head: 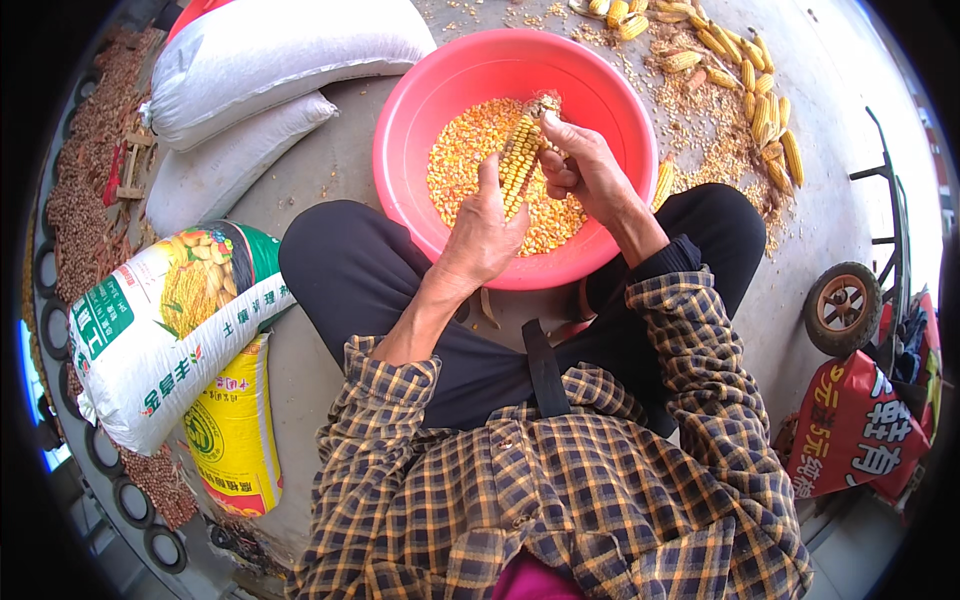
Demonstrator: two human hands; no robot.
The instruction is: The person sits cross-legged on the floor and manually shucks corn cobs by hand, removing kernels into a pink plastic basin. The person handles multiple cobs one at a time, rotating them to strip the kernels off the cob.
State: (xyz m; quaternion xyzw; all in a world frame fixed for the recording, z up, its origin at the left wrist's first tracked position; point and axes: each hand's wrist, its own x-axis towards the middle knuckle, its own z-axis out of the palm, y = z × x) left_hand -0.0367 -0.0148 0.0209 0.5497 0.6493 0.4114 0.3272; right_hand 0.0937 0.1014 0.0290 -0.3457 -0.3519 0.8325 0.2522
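Over a red plastic basin (pixel 517 279) between my knees, both hands hold one ear of dried corn (pixel 517 161). My left hand (pixel 484 232) grips its lower end, thumb along the side. Near the upper end, my right hand (pixel 592 161) presses its thumb against the cob, the other fingers curled at its right side. The ear is tilted, and most of the rows I can see still bear yellow kernels. Some dry silk and bare cob show at its top. Loose corn kernels (pixel 465 150) cover the basin's bottom.
Several corn ears (pixel 761 120) lie among kernels and chaff at the upper right. White sacks (pixel 277 64) rest at the upper left, above a printed sack (pixel 180 315) and a yellow sack (pixel 236 435). A wheeled cart (pixel 841 309) stands at the right beside a red bag (pixel 855 427).
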